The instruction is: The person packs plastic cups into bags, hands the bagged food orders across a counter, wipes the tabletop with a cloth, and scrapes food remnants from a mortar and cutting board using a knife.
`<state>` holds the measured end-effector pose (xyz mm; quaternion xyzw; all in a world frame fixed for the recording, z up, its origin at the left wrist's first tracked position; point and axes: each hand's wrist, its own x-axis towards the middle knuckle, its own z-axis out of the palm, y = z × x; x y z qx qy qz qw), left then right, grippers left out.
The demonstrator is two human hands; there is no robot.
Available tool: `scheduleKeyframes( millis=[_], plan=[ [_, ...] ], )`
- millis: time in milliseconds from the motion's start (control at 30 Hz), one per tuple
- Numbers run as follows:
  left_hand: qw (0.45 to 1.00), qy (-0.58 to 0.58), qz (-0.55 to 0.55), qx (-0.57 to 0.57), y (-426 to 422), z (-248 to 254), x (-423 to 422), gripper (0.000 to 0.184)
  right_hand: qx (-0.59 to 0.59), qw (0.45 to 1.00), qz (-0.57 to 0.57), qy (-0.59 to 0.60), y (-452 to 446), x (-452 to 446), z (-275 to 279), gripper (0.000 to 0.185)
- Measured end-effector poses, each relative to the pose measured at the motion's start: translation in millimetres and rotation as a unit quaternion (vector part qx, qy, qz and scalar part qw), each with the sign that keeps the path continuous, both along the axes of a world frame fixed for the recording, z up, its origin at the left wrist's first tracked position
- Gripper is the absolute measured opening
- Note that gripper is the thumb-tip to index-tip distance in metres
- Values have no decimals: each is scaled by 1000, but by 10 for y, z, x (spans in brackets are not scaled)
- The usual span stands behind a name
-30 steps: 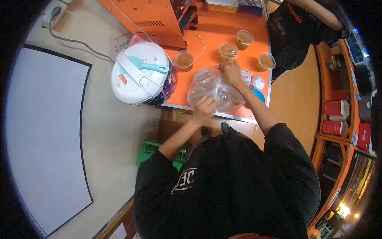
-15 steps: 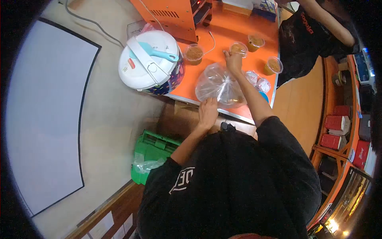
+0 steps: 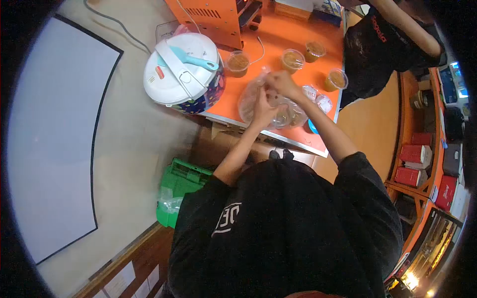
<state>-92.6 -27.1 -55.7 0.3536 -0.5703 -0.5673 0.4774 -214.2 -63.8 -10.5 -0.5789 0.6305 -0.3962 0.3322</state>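
Note:
A clear plastic bag (image 3: 247,105) bulges on the orange table near its front edge, with something round and yellowish-brown partly visible inside. My left hand (image 3: 264,110) is closed on the upper part of the bag, thumb out to the right. Just above it, my right hand (image 3: 282,83) pinches the bag's gathered top; its fingertips are partly hidden. Behind my right hand stands a clear lidded cup (image 3: 292,58) of brownish-yellow food. Similar cups stand at the back (image 3: 315,50), at the right (image 3: 337,79) and to the left (image 3: 238,63).
A white-lidded rice cooker (image 3: 186,64) with a light-blue paddle on top stands left. Behind is an orange machine (image 3: 211,20). Small printed wrapped items (image 3: 323,103) and a blue object (image 3: 313,127) lie right. A green crate (image 3: 181,191) sits below. Another person (image 3: 370,54) stands right.
My right hand has come away from the middle cup, back to the bag. My left hand has moved up from the bag's near side to its top. The cup stays on the table.

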Motion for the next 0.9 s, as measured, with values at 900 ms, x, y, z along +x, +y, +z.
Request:
scheduleKeyframes(
  millis=[900],
  plan=[
    [950,-246,39,-186,-131,168,77,13,-185,967,98,145,376,-156,-329,36]
  ],
)
